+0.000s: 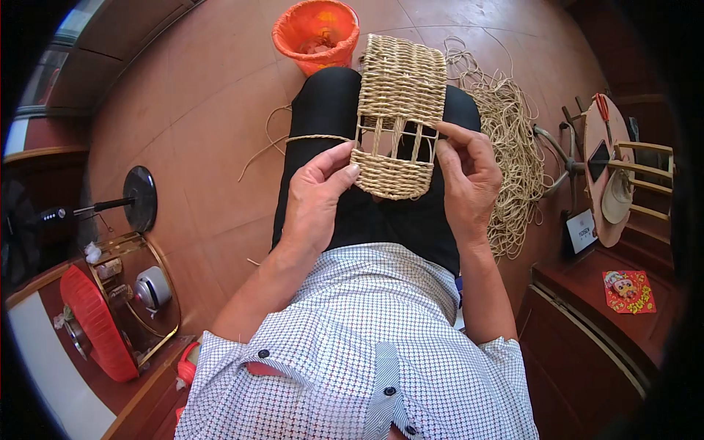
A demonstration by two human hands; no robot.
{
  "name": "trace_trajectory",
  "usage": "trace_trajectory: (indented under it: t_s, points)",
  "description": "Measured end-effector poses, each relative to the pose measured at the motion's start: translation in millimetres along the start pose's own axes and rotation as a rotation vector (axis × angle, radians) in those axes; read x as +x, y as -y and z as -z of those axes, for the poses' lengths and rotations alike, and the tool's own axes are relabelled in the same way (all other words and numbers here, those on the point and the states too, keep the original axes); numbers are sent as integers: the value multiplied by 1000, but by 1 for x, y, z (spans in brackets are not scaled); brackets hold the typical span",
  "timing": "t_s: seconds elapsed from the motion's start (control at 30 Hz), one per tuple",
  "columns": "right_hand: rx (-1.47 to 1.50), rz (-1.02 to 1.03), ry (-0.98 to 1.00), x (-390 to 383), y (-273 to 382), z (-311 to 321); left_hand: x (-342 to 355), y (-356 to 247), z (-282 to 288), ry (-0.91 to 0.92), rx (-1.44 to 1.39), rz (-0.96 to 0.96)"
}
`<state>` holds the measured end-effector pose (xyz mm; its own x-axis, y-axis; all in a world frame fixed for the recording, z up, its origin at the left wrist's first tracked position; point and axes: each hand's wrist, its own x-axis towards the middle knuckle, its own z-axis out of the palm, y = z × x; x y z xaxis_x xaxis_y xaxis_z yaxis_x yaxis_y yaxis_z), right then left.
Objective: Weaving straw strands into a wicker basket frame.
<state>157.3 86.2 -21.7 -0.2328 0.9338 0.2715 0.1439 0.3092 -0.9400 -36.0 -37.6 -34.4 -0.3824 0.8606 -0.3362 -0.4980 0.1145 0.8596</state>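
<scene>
A straw-coloured cord basket (403,77), partly woven, rests over my lap on the black trousers (323,110). Between its tightly woven far part and a shorter woven band at the near end, upright strands and a thin frame show through a gap. My left hand (312,194) pinches the near band at its left edge. On the right edge, my right hand (473,172) grips the frame beside the gap, with its index finger against the weave. A loose cord (315,136) runs left from the basket's left side, across my thigh and down toward the floor.
A big tangle of cord (513,154) lies on the floor to the right. Ahead stands a bucket with an orange-red liner (312,64). Rightward are a round stool top (612,209) holding a phone (598,160) and red-handled scissors (602,107). A red fan-like object (92,323) is at left.
</scene>
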Motion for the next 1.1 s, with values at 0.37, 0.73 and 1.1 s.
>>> trace_trajectory:
  t_s: [0.37,0.73,1.1]
  points:
    - [-215,72,59,-8,12,3,11,8,4,-3,-176,145]
    - [-204,119,235,2,29,-24,22,10,5,-39,-212,50]
    - [-458,285,528,22,26,-33,24,30,4,137,-327,-15]
